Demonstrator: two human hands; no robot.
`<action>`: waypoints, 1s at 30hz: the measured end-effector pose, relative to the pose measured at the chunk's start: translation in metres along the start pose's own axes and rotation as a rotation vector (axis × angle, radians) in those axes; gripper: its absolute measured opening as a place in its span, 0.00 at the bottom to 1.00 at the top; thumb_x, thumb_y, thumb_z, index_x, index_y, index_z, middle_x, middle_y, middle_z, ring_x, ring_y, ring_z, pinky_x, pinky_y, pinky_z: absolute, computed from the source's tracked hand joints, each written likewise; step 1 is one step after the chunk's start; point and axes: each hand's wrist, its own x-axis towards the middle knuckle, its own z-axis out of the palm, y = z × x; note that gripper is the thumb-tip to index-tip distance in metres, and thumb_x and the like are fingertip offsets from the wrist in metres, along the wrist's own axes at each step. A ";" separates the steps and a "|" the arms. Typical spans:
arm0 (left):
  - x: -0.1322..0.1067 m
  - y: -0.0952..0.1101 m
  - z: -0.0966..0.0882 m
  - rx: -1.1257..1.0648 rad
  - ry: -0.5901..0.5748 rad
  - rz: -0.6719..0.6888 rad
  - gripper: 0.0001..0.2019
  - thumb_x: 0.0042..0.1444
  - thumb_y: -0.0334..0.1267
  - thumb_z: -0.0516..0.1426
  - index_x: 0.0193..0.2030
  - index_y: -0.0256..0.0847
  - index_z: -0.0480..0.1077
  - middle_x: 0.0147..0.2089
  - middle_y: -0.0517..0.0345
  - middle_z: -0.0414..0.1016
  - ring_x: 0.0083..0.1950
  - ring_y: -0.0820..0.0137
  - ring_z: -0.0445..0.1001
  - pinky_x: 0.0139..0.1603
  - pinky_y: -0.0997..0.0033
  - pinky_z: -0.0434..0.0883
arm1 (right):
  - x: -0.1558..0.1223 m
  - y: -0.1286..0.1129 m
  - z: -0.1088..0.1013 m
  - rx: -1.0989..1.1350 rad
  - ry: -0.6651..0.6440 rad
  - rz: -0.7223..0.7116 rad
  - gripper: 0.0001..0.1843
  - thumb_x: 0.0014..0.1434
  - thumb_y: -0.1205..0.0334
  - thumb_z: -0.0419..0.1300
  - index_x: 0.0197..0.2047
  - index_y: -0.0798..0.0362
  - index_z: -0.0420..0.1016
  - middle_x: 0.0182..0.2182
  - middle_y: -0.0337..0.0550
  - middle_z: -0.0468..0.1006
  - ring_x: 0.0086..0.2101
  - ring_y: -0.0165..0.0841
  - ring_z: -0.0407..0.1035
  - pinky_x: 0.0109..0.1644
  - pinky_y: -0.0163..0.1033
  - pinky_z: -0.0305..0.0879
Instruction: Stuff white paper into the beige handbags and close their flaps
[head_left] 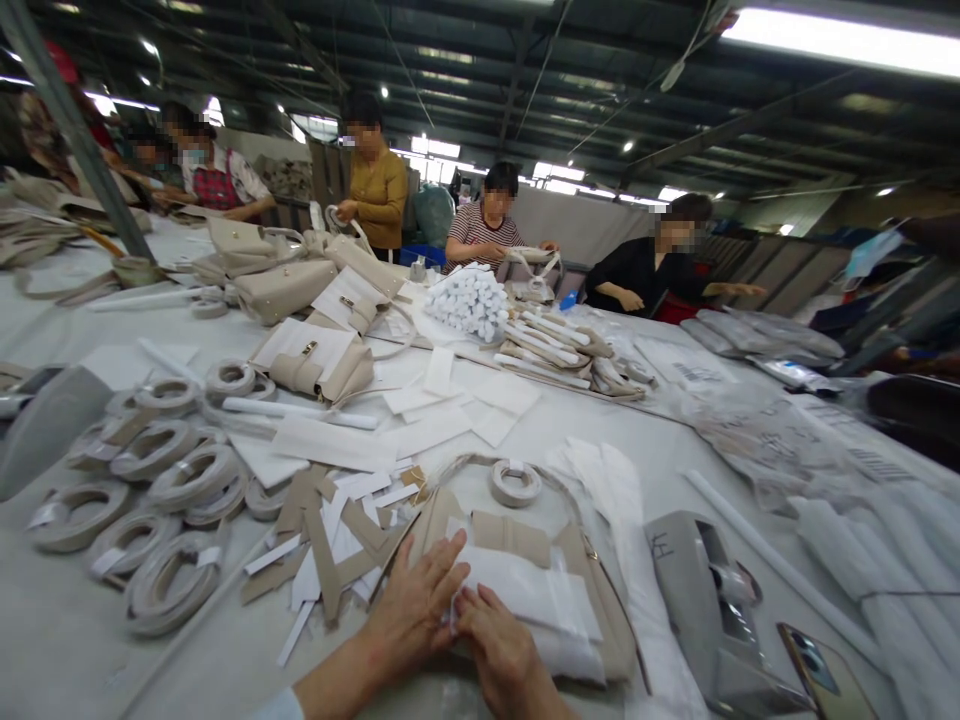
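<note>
A beige handbag [616, 610] lies flat on the table in front of me, its strap looped out behind it. White wrapping paper [525, 590] covers part of its front. My left hand [420, 590] rests on the bag's left side, fingers stretched out over the paper's edge. Close beside it, my right hand [499, 640] has its fingers bent together at the paper's lower left edge; whatever is between them is hidden. A coiled strap roll [515, 482] sits just behind the bag, inside the strap loop.
Coiled straps [180, 580] and paper strips [322, 560] lie at left. A tape dispenser [712, 610] and a phone [821, 670] are at right. Wrapped bags [315, 360] and white rolls [466, 303] stand farther back. Several people work across the table.
</note>
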 end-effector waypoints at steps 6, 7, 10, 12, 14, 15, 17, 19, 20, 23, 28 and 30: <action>-0.003 0.000 -0.004 -0.066 -0.033 0.083 0.14 0.63 0.42 0.51 0.53 0.42 0.65 0.59 0.48 0.69 0.65 0.59 0.59 0.66 0.39 0.44 | 0.001 -0.003 -0.003 -0.002 -0.005 -0.039 0.13 0.63 0.73 0.47 0.39 0.53 0.72 0.41 0.46 0.81 0.48 0.32 0.72 0.57 0.42 0.67; -0.005 0.000 -0.002 -0.074 -0.006 0.089 0.14 0.63 0.42 0.50 0.52 0.41 0.66 0.57 0.47 0.71 0.64 0.60 0.61 0.67 0.39 0.43 | -0.002 -0.003 -0.002 -0.025 0.001 -0.058 0.13 0.63 0.73 0.48 0.40 0.54 0.73 0.42 0.47 0.81 0.49 0.33 0.72 0.57 0.43 0.67; -0.011 0.000 0.001 -0.062 0.060 0.121 0.17 0.64 0.46 0.50 0.53 0.39 0.67 0.54 0.44 0.73 0.61 0.60 0.65 0.67 0.40 0.44 | -0.015 -0.007 -0.001 -0.104 -0.041 -0.105 0.13 0.62 0.72 0.51 0.47 0.58 0.72 0.46 0.52 0.79 0.52 0.38 0.69 0.57 0.47 0.67; -0.016 -0.001 0.000 -0.020 0.040 0.154 0.18 0.65 0.45 0.49 0.57 0.38 0.65 0.57 0.42 0.71 0.63 0.59 0.63 0.67 0.40 0.46 | -0.020 -0.011 -0.006 -0.114 -0.139 -0.104 0.18 0.61 0.70 0.52 0.54 0.59 0.69 0.50 0.54 0.76 0.55 0.41 0.66 0.57 0.50 0.67; -0.021 -0.002 -0.004 0.024 -0.020 0.176 0.19 0.66 0.39 0.48 0.61 0.38 0.60 0.61 0.43 0.67 0.65 0.59 0.60 0.66 0.40 0.47 | -0.019 -0.012 -0.014 -0.073 -0.196 -0.040 0.21 0.62 0.69 0.50 0.57 0.57 0.67 0.51 0.52 0.76 0.54 0.39 0.67 0.57 0.49 0.68; -0.022 -0.002 -0.007 0.040 -0.049 0.176 0.19 0.66 0.36 0.48 0.62 0.38 0.59 0.62 0.44 0.65 0.65 0.59 0.59 0.66 0.39 0.48 | -0.016 -0.011 -0.018 -0.047 -0.189 0.017 0.20 0.63 0.69 0.48 0.57 0.56 0.67 0.49 0.50 0.77 0.52 0.37 0.70 0.56 0.47 0.69; -0.024 -0.002 -0.011 0.054 -0.089 0.165 0.20 0.66 0.34 0.47 0.64 0.39 0.57 0.63 0.45 0.64 0.66 0.59 0.59 0.66 0.38 0.47 | -0.007 -0.008 -0.023 -0.039 -0.162 0.133 0.19 0.65 0.69 0.46 0.56 0.54 0.68 0.46 0.47 0.79 0.48 0.34 0.72 0.55 0.44 0.69; -0.025 -0.001 -0.013 0.051 -0.109 0.150 0.20 0.66 0.34 0.47 0.64 0.39 0.56 0.64 0.46 0.63 0.66 0.59 0.59 0.67 0.38 0.47 | 0.003 -0.003 -0.024 -0.111 -0.196 0.190 0.18 0.66 0.67 0.46 0.56 0.54 0.68 0.49 0.49 0.77 0.51 0.35 0.70 0.57 0.47 0.65; -0.025 -0.001 -0.013 0.047 -0.115 0.144 0.20 0.66 0.34 0.47 0.65 0.39 0.55 0.64 0.47 0.62 0.66 0.59 0.58 0.67 0.38 0.46 | 0.006 0.000 -0.022 -0.162 -0.235 0.191 0.19 0.66 0.65 0.47 0.57 0.55 0.67 0.52 0.50 0.75 0.53 0.37 0.67 0.58 0.50 0.63; -0.026 -0.002 -0.009 0.025 -0.122 0.133 0.22 0.66 0.33 0.46 0.66 0.41 0.53 0.65 0.48 0.61 0.67 0.59 0.57 0.67 0.39 0.47 | 0.008 0.003 -0.015 -0.290 -0.324 0.176 0.20 0.66 0.60 0.48 0.59 0.55 0.65 0.58 0.52 0.69 0.58 0.41 0.61 0.61 0.54 0.55; -0.027 -0.008 -0.005 -0.035 -0.119 0.141 0.23 0.66 0.34 0.48 0.67 0.43 0.51 0.64 0.47 0.63 0.67 0.61 0.57 0.67 0.39 0.46 | -0.001 0.001 -0.007 -0.377 -0.326 0.138 0.23 0.66 0.56 0.50 0.61 0.55 0.62 0.60 0.51 0.65 0.59 0.41 0.58 0.63 0.52 0.46; -0.024 -0.009 -0.011 -0.073 -0.132 0.126 0.24 0.65 0.34 0.49 0.67 0.43 0.50 0.64 0.47 0.63 0.67 0.61 0.57 0.67 0.40 0.45 | -0.004 0.001 -0.005 -0.393 -0.318 0.120 0.24 0.65 0.55 0.51 0.62 0.56 0.61 0.61 0.51 0.65 0.60 0.41 0.57 0.64 0.52 0.43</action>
